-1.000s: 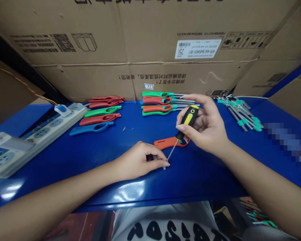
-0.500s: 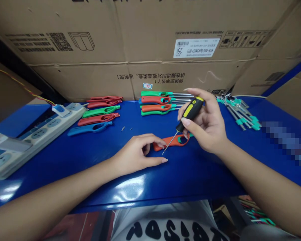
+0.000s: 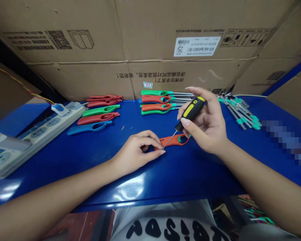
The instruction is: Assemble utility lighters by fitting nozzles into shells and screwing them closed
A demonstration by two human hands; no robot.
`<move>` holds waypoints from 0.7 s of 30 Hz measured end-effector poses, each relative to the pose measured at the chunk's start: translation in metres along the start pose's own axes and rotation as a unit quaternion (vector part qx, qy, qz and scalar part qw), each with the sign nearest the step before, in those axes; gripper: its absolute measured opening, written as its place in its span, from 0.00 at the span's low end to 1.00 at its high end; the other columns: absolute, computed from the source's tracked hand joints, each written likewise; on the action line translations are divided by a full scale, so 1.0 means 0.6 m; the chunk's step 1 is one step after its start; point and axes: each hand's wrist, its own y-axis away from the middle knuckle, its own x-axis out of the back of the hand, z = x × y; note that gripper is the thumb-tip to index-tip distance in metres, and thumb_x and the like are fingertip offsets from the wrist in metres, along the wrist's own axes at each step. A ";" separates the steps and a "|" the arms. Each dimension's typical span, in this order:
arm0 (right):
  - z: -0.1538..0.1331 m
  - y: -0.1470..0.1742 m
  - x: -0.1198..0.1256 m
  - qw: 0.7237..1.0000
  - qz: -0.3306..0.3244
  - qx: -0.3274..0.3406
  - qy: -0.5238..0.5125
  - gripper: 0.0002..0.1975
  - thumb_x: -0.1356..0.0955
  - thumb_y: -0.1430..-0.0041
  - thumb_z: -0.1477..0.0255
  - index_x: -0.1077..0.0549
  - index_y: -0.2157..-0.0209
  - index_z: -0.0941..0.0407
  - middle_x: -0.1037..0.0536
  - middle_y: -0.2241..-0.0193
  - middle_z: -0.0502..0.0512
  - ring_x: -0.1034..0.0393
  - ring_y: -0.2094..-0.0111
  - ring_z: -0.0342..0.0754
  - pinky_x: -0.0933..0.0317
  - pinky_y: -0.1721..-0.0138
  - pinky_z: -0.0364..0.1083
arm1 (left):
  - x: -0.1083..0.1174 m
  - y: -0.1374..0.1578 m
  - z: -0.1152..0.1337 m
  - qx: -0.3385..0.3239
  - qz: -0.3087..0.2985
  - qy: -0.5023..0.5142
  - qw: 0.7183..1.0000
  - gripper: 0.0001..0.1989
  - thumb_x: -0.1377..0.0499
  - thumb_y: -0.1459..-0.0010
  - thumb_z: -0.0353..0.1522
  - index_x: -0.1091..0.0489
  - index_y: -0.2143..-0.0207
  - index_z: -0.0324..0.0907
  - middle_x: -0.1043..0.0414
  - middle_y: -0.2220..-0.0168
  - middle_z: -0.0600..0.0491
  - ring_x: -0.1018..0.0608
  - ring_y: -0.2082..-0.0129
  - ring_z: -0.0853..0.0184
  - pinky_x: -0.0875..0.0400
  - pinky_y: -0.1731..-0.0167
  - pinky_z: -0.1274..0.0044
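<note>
My right hand (image 3: 208, 124) grips a screwdriver (image 3: 192, 112) by its black and yellow handle, the shaft slanting down to the left. Thumb and fingertips of my left hand (image 3: 140, 149) close together at the shaft's tip; a small piece on the tip is mostly hidden by them. Beneath the shaft lies an orange lighter handle (image 3: 172, 141) with a teal trigger, its left end behind my left fingers and its right end behind my right hand. Several tiny screws (image 3: 122, 128) lie on the blue table farther back.
Red, green and blue handles (image 3: 100, 113) lie at left, beside a white power strip (image 3: 40, 132). Assembled lighters with metal tubes (image 3: 157, 100) line the back. Loose tubes with teal parts (image 3: 240, 112) are piled at right. A cardboard box (image 3: 150, 40) stands behind the table (image 3: 95, 177).
My left thumb and fingers, apart before, have come together at the screwdriver's tip. My right hand and the screwdriver have hardly moved.
</note>
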 end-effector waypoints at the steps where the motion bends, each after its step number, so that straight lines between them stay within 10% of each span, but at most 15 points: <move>1: -0.001 0.000 -0.002 1.000 0.001 0.006 -0.003 0.31 0.28 0.39 0.62 0.42 0.38 0.42 0.25 0.62 0.52 0.26 0.65 0.49 0.28 0.68 0.49 | 0.000 0.000 0.000 -0.002 0.002 0.001 1.000 0.03 0.34 0.41 0.31 0.20 0.67 0.41 0.24 0.62 0.50 0.23 0.65 0.68 0.30 0.68 0.77; 9: 0.005 0.005 -0.017 0.997 0.046 0.061 0.022 0.30 0.28 0.39 0.64 0.41 0.38 0.40 0.24 0.59 0.53 0.25 0.62 0.50 0.29 0.69 0.48 | 0.007 0.001 -0.008 -0.059 0.011 -0.156 0.986 0.25 0.29 0.46 0.38 0.28 0.47 0.43 0.24 0.48 0.48 0.25 0.48 0.58 0.31 0.46 0.64; 21: 0.013 0.016 -0.014 0.997 -0.014 0.040 0.065 0.31 0.29 0.39 0.64 0.42 0.37 0.42 0.27 0.55 0.56 0.26 0.57 0.55 0.25 0.65 0.51 | -0.008 0.002 -0.030 -0.090 -0.026 -0.135 0.986 0.18 0.36 0.42 0.29 0.28 0.48 0.43 0.22 0.50 0.48 0.21 0.51 0.61 0.27 0.49 0.67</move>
